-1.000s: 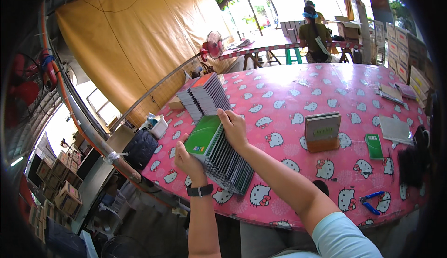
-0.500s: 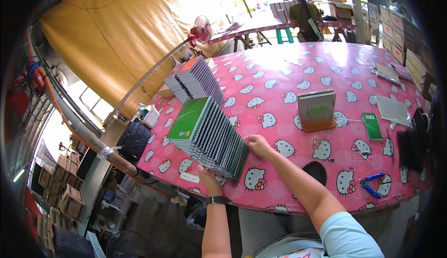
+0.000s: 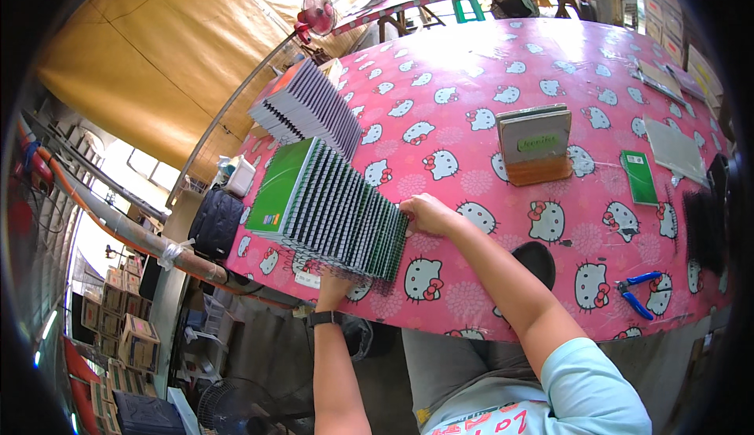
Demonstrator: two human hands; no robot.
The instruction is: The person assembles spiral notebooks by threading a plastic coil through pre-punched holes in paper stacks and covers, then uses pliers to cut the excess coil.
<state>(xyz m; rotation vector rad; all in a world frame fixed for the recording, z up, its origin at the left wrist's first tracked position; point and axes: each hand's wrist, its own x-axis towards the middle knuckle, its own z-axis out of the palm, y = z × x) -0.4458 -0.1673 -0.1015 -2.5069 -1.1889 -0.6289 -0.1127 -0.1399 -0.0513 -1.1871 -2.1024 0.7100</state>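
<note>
A tall stack of spiral notebooks, with a green cover on top, stands at the left of the table, its wire bindings facing me. At the stack's lower near edge is my left hand, wearing a dark wristband. The stack hides most of its fingers. My right hand presses curled fingers against the lower right side, so the stack sits between both hands. Just behind it rises a second stack of spiral notebooks with an orange cover on top.
The table has a pink cat-patterned cover. To the right are a wooden block holding grey boards, a small green notebook, blue-handled pliers, black wire spirals and a clear sheet. A red fan stands behind.
My view has tilted downward, and the whole scene sits higher in it. My left hand is more hidden by the notebook stack. My right hand stays against the stack's right side.
</note>
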